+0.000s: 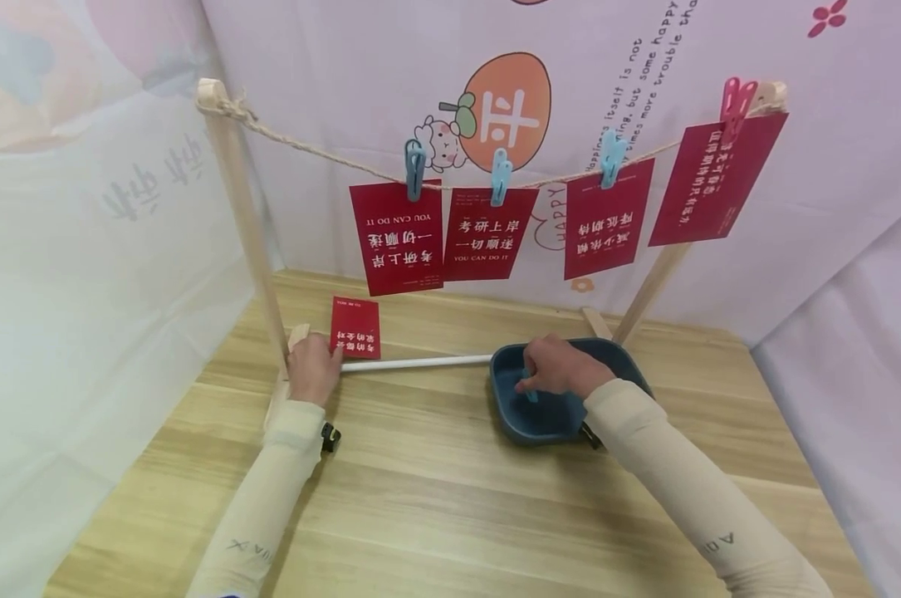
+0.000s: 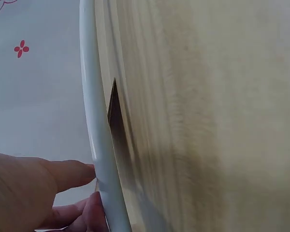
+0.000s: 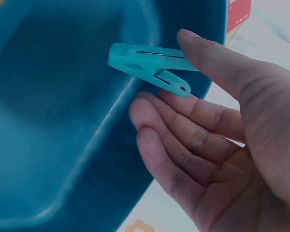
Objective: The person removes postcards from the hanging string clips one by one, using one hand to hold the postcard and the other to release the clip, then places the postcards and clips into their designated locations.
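Note:
My left hand (image 1: 314, 370) is at the foot of the left wooden post, pinching a small red card (image 1: 355, 320) with white writing by its lower left corner. In the left wrist view the fingers are close behind a white rod (image 2: 94, 106), which hides part of the grip. Only a dark sliver of the card (image 2: 116, 108) shows past the rod. Over a dark blue basin (image 1: 511, 415), my right hand (image 1: 565, 367) pinches a turquoise clothespin (image 3: 135, 60) by its handle end, thumb on top. Its other fingers are loosely bent below.
A twine line (image 1: 308, 151) sags between the left post (image 1: 244, 224) and the right post (image 1: 655, 286). Several red cards hang from it, including one (image 1: 487, 237) under a light blue clothespin (image 1: 501, 178). A pink clothespin (image 1: 736, 108) holds the rightmost card (image 1: 719, 178). Printed cloth stands behind.

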The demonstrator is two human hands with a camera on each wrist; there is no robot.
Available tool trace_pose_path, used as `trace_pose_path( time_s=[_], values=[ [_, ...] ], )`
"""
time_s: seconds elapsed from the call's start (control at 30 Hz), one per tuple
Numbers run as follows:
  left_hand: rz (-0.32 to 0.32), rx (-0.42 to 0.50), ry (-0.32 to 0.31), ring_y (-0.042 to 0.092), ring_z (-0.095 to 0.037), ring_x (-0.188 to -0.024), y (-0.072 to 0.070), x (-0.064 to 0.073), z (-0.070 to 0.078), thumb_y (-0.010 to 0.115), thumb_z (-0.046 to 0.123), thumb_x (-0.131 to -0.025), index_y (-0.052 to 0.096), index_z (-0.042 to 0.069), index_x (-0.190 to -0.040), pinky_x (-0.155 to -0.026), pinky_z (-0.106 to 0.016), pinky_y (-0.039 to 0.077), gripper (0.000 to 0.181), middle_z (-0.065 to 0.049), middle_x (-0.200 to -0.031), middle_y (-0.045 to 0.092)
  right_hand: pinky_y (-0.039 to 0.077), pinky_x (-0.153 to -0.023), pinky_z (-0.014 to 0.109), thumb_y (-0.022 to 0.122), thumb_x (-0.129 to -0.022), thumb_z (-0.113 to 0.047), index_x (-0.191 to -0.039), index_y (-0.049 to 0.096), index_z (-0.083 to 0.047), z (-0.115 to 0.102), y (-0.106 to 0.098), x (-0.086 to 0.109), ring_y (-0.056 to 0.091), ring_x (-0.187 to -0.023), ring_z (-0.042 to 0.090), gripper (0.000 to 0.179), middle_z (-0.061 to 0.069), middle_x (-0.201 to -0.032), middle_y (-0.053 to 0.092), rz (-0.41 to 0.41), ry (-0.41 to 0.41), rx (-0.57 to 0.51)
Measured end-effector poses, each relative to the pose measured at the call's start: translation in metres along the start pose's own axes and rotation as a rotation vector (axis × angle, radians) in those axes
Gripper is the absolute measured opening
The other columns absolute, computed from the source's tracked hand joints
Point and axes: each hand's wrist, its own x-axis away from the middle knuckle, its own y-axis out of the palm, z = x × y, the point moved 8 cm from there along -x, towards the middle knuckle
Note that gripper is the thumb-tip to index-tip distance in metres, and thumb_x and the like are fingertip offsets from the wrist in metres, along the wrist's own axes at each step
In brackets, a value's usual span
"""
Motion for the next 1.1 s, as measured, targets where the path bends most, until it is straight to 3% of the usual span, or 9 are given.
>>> trace_pose_path(
  time_s=[0.17, 0.4, 0.57, 0.77, 1.0, 1.1],
  values=[
    [-0.042, -0.088, 0.010, 0.056, -0.026, -0.059, 0.003, -0.005, 0.005, 0.069, 0.017, -0.101, 0.055, 0.006, -0.065, -0.057, -0.040, 0.050, 0.041, -0.010, -0.061, 0.055, 0.050, -0.064, 0.024, 0.084, -0.092, -0.030, -0.076, 0.066, -0.011, -0.001, 0.002, -0.004, 0.058, -0.064, 0.015, 0.031, 0.002, -0.068, 0.064, -0.022, 0.021, 0.026],
    [-0.065, -0.127, 0.015, 0.065, -0.035, -0.068, 0.007, -0.012, 0.005, 0.069, 0.013, -0.100, 0.060, 0.001, -0.070, -0.064, -0.049, 0.057, 0.033, -0.021, -0.073, 0.066, 0.049, -0.067, 0.027, 0.084, -0.092, -0.031, -0.078, 0.066, -0.012, 0.000, 0.010, -0.008, 0.058, -0.073, 0.017, 0.029, 0.004, -0.078, 0.064, -0.052, 0.065, 0.046],
    [-0.122, -0.144, -0.031, 0.071, -0.040, -0.077, 0.010, -0.015, 0.003, 0.069, 0.014, -0.100, 0.069, -0.005, -0.086, -0.064, -0.050, 0.060, 0.024, -0.027, -0.088, 0.073, 0.052, -0.074, 0.032, 0.084, -0.092, -0.032, -0.084, 0.067, -0.013, 0.001, 0.013, -0.010, 0.058, -0.086, 0.021, 0.027, 0.006, -0.091, 0.062, -0.060, 0.097, 0.057],
    [-0.189, -0.174, -0.086, 0.074, -0.048, -0.088, 0.014, -0.019, 0.001, 0.068, 0.018, -0.101, 0.071, -0.009, -0.108, -0.066, -0.053, 0.063, 0.027, -0.032, -0.103, 0.074, 0.052, -0.068, 0.029, 0.084, -0.092, -0.031, -0.082, 0.067, -0.012, 0.003, 0.016, -0.013, 0.061, -0.073, 0.018, 0.027, 0.004, -0.079, 0.066, -0.066, 0.100, 0.058],
    [-0.224, -0.200, -0.114, 0.073, -0.045, -0.087, 0.017, -0.021, -0.004, 0.067, 0.020, -0.102, 0.070, -0.007, -0.112, -0.058, -0.048, 0.060, 0.029, -0.032, -0.104, 0.073, 0.051, -0.072, 0.033, 0.083, -0.093, -0.033, -0.086, 0.066, -0.011, 0.009, 0.020, -0.017, 0.059, -0.084, 0.022, 0.029, 0.010, -0.096, 0.059, -0.064, 0.129, 0.067],
    [-0.219, -0.190, -0.113, 0.072, -0.043, -0.083, 0.015, -0.021, -0.002, 0.068, 0.019, -0.101, 0.070, -0.007, -0.108, -0.057, -0.046, 0.059, 0.027, -0.031, -0.102, 0.073, 0.052, -0.073, 0.033, 0.083, -0.093, -0.034, -0.086, 0.067, -0.011, 0.010, 0.020, -0.017, 0.060, -0.083, 0.022, 0.029, 0.010, -0.096, 0.060, -0.067, 0.133, 0.068]
  ],
)
